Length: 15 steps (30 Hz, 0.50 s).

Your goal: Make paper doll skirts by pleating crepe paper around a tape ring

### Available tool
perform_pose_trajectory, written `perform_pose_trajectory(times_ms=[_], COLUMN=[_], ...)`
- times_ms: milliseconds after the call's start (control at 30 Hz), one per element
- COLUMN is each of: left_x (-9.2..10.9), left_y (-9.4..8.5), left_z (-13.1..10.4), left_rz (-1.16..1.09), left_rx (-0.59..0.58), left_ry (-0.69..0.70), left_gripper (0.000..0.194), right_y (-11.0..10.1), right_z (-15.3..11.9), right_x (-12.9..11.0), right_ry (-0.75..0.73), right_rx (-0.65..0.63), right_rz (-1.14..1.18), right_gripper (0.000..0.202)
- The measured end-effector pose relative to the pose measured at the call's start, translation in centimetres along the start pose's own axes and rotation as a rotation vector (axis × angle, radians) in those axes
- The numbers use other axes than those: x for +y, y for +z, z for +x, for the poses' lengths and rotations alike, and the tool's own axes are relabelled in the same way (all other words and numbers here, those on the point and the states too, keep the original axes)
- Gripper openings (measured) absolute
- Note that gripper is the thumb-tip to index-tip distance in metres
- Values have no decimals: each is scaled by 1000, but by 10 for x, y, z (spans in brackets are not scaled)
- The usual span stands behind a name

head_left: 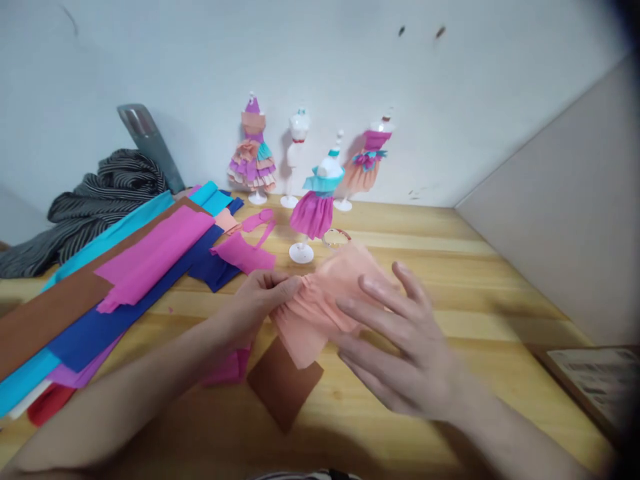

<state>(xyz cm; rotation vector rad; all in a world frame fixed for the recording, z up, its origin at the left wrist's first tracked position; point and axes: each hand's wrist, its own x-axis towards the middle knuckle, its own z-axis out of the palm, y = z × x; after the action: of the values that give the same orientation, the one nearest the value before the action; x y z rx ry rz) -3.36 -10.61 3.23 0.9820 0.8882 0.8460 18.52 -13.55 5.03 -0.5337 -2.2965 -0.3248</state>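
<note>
Between thumb and fingers, my left hand (267, 290) pinches the gathered edge of a peach piece of crepe paper (305, 330). The paper fans out in pleats toward the right, slightly blurred. My right hand (400, 340) is spread over its right side, fingers apart; whether they touch the paper I cannot tell. Under the peach piece, a brown square of paper (285, 383) lies on the table. Just beyond my hands stands a small white dress form (330, 167) with a teal top and a pleated magenta skirt (313, 215).
More small dress forms stand by the wall: one in a tiered dress (253, 163), one undressed (299, 127), one in pink and peach (370, 160). Long crepe paper strips (155, 253) cover the left side, near striped cloth (105, 200) and a bottle (153, 143). A framed board (590, 380) is at right.
</note>
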Motion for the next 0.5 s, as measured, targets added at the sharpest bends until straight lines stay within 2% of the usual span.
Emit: perform_pose_trajectory(times_ms=[133,233,367,500], left_x=[-2,-6,-10,-13], left_y=[11,19,23,20], left_z=[-7,-11,-13,-14], left_rz=[-29,-11,-68,-140], left_rx=[-6,5,-39,-46], left_ry=[-22,-31,-38,-68], left_gripper=[47,48,47,39], right_y=[19,16,9,23], right_z=[-2,-6,-9,-3], right_x=[-4,-7,-15,-22], right_ry=[13,31,-46,-60], right_rx=[80,114,102,169], right_rz=[-161,-111,-65,-156], right_gripper=[30,23,19,26])
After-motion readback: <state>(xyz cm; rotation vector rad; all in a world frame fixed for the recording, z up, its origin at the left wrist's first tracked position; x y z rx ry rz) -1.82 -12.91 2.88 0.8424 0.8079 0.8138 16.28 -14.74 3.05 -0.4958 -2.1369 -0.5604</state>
